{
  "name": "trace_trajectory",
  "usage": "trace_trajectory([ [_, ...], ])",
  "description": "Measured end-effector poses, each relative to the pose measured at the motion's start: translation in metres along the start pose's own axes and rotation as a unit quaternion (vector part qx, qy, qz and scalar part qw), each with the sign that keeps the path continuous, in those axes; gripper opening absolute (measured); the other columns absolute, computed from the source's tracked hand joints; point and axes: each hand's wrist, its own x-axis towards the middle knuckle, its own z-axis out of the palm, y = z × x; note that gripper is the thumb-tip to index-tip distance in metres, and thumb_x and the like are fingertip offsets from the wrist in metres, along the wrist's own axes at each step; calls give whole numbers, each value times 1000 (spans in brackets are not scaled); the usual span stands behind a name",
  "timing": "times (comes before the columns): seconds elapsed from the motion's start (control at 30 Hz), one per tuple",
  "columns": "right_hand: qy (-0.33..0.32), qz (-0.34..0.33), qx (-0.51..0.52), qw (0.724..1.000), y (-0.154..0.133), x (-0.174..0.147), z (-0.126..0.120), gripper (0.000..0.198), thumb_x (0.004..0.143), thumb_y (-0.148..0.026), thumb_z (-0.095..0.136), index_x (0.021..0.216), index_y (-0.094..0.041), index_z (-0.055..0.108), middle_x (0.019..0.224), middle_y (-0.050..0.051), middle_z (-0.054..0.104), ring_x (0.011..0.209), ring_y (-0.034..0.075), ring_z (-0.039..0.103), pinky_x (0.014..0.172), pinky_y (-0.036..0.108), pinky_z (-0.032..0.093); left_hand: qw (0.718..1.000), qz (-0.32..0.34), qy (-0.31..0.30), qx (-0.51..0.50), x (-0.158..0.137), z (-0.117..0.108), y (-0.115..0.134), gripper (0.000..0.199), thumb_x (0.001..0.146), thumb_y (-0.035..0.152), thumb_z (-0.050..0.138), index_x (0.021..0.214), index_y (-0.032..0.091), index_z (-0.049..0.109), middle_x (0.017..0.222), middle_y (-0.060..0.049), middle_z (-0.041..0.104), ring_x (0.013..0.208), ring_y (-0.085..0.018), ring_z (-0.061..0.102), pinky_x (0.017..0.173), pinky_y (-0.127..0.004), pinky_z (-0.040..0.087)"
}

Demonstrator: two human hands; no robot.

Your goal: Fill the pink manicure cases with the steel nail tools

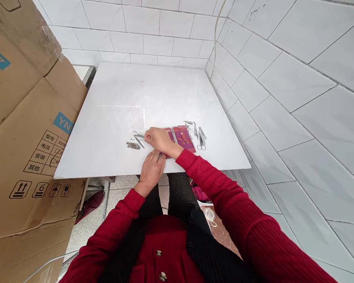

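Observation:
A manicure case point(184, 138) in red and purple lies open on the white table, its left part mostly covered by my hands. My left hand point(152, 169) is closed at the case's near left corner, its fingers against the edge. Crossing over it, my right hand point(159, 140) has its fingertips pinched together beside the loose metal tools point(139, 136) left of the case. Whatever those fingertips hold is hidden or too small to name. Just below these tools sits a small patterned piece point(133, 146). Right of the case are small scissors point(201, 147) and more slim metal tools point(203, 135).
The white table point(120, 86) reaches back to a tiled wall point(141, 19), with another tiled wall point(283, 90) close on the right. Large cardboard boxes point(32, 129) stand along the left side. A thin cable point(216, 39) hangs in the far right corner.

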Motion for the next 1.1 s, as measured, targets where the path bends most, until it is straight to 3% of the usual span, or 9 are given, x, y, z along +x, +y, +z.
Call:
trace_trajectory([
  [0.1,-37,-4,-32,999,-21,18,4,26,101,-32,57,95,-17,78,107,10,77,95,23,69,76,30,45,1000,8,2,1,0,-1,0,22,104,20,50,115,17,69,111,-16,69,108,-30,67,94,-50,59],
  [0.27,-70,30,-72,994,-37,41,15,29,100,-35,59,107,-14,78,110,16,78,104,29,72,80,33,51,999,26,13,17,-1,1,-2,18,102,17,52,105,15,70,99,-14,68,101,-30,66,87,-47,60],
  [0.47,-88,62,-69,992,-40,49,23,23,96,-22,59,107,-14,77,110,17,78,103,29,74,77,32,52,999,31,13,30,-4,5,-5,17,101,19,54,99,14,71,93,-14,67,96,-30,66,86,-48,61],
  [0.67,-61,63,27,996,-29,50,30,12,89,-20,65,84,-18,75,90,7,79,87,21,72,72,27,49,1000,14,10,6,-3,3,-2,20,102,19,53,112,15,70,115,-18,70,115,-31,67,98,-52,59],
  [0.83,-13,66,225,972,-5,44,27,12,87,-14,62,79,-17,70,63,-1,68,68,14,66,68,23,47,1000,-5,4,-6,-2,5,-1,23,104,20,49,114,15,69,129,-21,67,126,-32,64,105,-53,56],
  [0.93,2,112,360,926,23,37,20,13,85,-12,62,95,-15,70,57,-5,63,58,12,61,61,22,47,1000,-12,-5,-14,-2,5,-1,24,104,19,48,115,17,69,128,-19,67,128,-33,62,105,-55,56],
  [1.03,45,127,425,895,53,27,13,49,80,-11,63,129,-15,62,59,-8,63,53,12,56,54,21,44,1000,-11,-9,-11,-2,4,-2,24,103,19,48,117,17,69,130,-19,66,128,-32,62,106,-54,55],
  [1.1,65,122,433,891,70,21,9,59,79,-11,63,138,-16,57,61,-8,63,54,12,57,54,21,44,1000,-11,-12,-9,-2,2,-2,24,103,19,49,118,18,68,131,-18,65,129,-32,61,107,-53,55],
])
